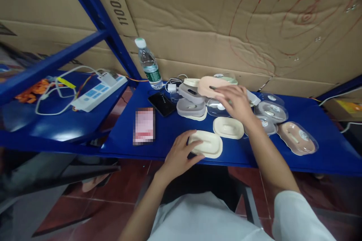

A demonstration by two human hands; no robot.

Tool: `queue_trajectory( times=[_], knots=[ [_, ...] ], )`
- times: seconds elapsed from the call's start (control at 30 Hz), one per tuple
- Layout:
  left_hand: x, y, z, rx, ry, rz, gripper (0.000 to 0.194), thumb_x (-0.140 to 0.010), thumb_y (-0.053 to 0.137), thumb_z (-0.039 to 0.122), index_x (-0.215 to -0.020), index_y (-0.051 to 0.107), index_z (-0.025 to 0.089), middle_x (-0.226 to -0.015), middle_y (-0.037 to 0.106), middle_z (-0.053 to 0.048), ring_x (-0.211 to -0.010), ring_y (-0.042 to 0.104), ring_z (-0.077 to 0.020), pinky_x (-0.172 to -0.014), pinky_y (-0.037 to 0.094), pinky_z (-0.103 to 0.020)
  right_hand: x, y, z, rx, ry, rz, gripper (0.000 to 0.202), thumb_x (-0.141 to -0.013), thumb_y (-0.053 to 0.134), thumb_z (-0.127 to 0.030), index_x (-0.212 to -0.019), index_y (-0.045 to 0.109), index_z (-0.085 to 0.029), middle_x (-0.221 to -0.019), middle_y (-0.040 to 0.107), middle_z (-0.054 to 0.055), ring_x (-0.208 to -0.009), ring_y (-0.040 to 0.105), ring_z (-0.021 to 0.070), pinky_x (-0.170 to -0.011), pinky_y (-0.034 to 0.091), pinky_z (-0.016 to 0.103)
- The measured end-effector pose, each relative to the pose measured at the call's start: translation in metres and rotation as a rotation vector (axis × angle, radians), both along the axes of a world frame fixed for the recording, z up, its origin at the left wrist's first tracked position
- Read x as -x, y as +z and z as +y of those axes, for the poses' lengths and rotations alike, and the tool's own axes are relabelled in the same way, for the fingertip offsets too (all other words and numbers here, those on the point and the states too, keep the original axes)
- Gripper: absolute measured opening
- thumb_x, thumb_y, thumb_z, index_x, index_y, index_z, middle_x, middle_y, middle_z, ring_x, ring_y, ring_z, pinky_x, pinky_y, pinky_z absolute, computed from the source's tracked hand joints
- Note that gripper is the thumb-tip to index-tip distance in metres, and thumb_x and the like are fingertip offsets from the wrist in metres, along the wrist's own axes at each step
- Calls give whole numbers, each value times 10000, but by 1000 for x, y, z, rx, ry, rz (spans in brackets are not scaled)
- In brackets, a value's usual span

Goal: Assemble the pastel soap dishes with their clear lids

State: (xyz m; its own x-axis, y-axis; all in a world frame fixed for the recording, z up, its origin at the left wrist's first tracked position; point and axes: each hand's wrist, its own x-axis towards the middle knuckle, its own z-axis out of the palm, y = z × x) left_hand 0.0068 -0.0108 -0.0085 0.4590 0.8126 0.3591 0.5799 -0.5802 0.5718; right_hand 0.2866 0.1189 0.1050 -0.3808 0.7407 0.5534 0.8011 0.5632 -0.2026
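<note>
My left hand (181,150) spans the left end of a cream oval moulded tray (210,145) lying near the front edge of the table. Its thumb and fingers are at the rim, with one finger over the middle. My right hand (236,101) grips the right end of a peach oval moulded piece (207,86) above the pile at the back. A second cream tray (228,127) lies between my hands. Under and beside the peach piece are a grey oval piece (192,93), a greyish-lilac one (190,107) and a clear plastic cover (216,108).
Several clear-covered oval packs, including a brown one (295,137) and a grey one (270,110), lie to the right. At the left are a water bottle (151,66), a black phone (162,104) and a blurred-out phone-like rectangle (144,126). A power strip (98,94) rests on the neighbouring shelf.
</note>
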Motion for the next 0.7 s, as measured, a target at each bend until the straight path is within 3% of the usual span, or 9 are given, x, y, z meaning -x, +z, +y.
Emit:
queue_trajectory(
  times=[0.13,0.23,0.3,0.37,0.47,0.53,0.6,0.7],
  knots=[
    [-2,1,-1,-39,-24,23,342,-906,888,349,-1208,749,267,-1549,612,-101,-1489,548,-332,-1225,512,-545,19,13,61,96,-25,-93,493,-1161,401,-585,-1330,701,-232,-1416,744,39,-1327,571,199,-1212,340,536],
    [-2,1,0,-43,-47,23,186,-962,830,323,-1110,752,242,-1459,679,-91,-1519,532,-319,-1230,511,-536,21,11,57,59,-57,-79,506,-1162,402,-566,-1477,615,-232,-1597,608,82,-1444,474,237,-1250,283,583],
    [-1,1,1,-37,-50,20,132,-997,786,316,-1097,748,239,-1427,699,-86,-1546,508,-315,-1235,506,-541,15,4,27,8,-73,-82,499,-1152,458,-519,-1552,561,-240,-1674,519,108,-1508,428,274,-1258,277,589],
    [-1,2,1,-22,-38,3,95,-1023,748,307,-1093,742,242,-1397,714,-81,-1547,509,-312,-1232,507,-550,6,-10,-19,-35,-74,-84,454,-1140,518,-434,-1551,574,-250,-1656,535,123,-1519,449,296,-1247,309,568],
    [0,2,-1,-5,-18,-63,83,-1032,735,309,-1092,733,251,-1343,736,-81,-1469,591,-302,-1205,529,-547,-11,-44,-98,-51,-27,-3,313,-1097,597,-285,-1400,677,-298,-1519,653,92,-1400,589,299,-1184,399,535],
    [3,7,-1,4,-20,-120,80,-1033,734,315,-1088,732,257,-1315,745,-83,-1374,660,-278,-1168,561,-509,-22,-72,-140,0,-70,49,306,-1072,623,-238,-1362,686,-310,-1441,688,88,-1335,637,305,-1142,440,535],
    [7,21,2,-14,-28,-154,76,-1044,717,312,-1098,727,259,-1281,754,-81,-1287,701,-251,-1126,585,-460,-33,-97,-166,80,-162,39,326,-1078,612,-270,-1395,671,-320,-1464,667,97,-1359,623,334,-1118,453,558],
    [12,64,21,-165,-19,-133,113,-1053,707,297,-1159,701,259,-1216,765,-63,-1211,711,-231,-1133,560,-448,-41,-117,-176,193,-235,22,346,-1098,580,-343,-1437,644,-311,-1550,608,114,-1428,569,364,-1111,466,593]
  ],
)
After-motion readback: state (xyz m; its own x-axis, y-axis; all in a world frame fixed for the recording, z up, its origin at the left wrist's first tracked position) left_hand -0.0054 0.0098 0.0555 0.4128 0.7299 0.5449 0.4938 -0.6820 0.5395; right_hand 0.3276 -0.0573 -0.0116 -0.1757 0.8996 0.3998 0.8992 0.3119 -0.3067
